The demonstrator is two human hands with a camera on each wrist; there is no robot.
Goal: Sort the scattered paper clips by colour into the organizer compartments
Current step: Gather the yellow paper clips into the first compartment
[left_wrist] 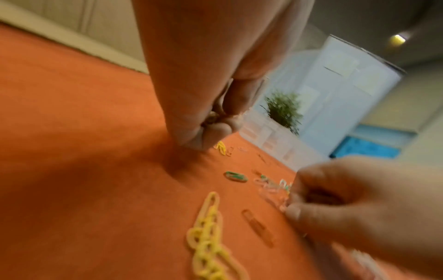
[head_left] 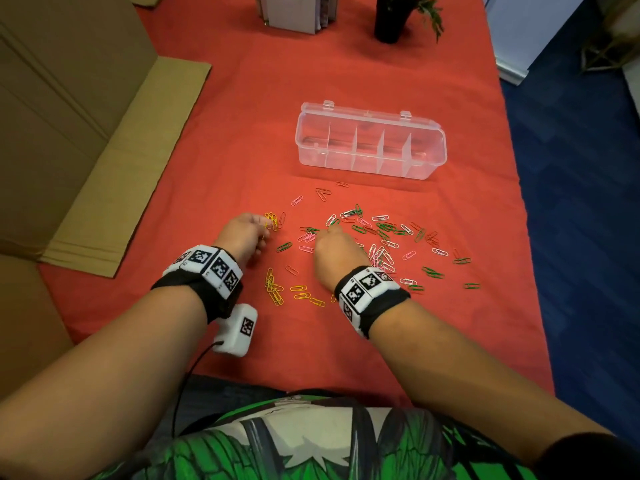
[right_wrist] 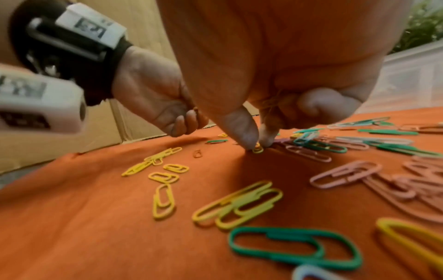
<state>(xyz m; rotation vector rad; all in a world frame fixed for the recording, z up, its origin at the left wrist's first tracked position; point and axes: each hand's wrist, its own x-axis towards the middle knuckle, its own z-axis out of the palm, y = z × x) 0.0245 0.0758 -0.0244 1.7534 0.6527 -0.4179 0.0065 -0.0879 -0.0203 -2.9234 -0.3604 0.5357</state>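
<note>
A clear plastic organizer [head_left: 429, 168] with several compartments stands open on the red cloth, beyond the clips. Paper clips [head_left: 388, 237] in green, pink, white, red and yellow lie scattered in front of it. My left hand [head_left: 258, 226] is curled at a small bunch of yellow clips [head_left: 271, 220]; in the left wrist view its fingers [left_wrist: 206, 136] are closed on a few small clips and touch the cloth. My right hand [head_left: 332, 232] reaches down into the pile. Its thumb and forefinger [right_wrist: 258, 145] pinch one yellow clip [right_wrist: 257, 150] that lies on the cloth.
More yellow clips [head_left: 273, 289] lie near my wrists. Flattened cardboard [head_left: 114, 188] and a big box [head_left: 52, 116] border the left side. A black plant pot [head_left: 391, 19] and a paper holder [head_left: 294, 12] stand at the far end. The table's right edge drops to blue floor [head_left: 588, 202].
</note>
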